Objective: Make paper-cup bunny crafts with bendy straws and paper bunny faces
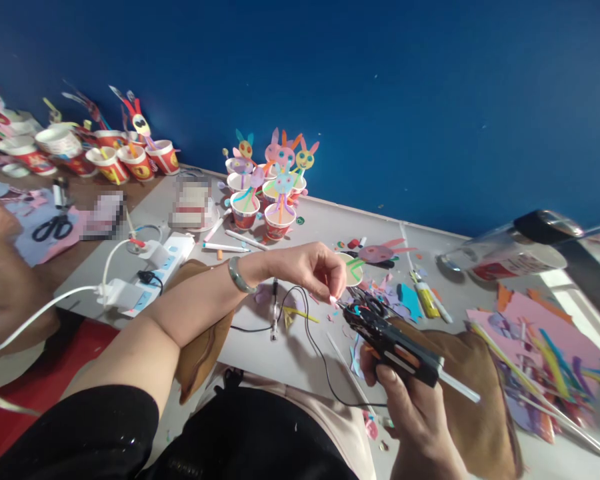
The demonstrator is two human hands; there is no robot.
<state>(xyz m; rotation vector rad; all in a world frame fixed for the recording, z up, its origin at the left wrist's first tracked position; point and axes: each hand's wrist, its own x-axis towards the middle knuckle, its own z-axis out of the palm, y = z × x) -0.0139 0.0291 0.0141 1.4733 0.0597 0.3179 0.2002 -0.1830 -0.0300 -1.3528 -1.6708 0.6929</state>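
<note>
Glue gun (397,347) over the surface (295,360), clamped in the right hand (413,393), apparently to aim steadily at the pale piece (333,300) pinched between fingertips of the left hand (323,270); cord (353,404) slack below, presumably for free movement.

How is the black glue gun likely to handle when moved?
The glue gun probably feels rigid, given its hard-looking casing. It's likely light enough for one hand, since only the right hand grips it. The glue stick jutting out behind might snag.
</note>
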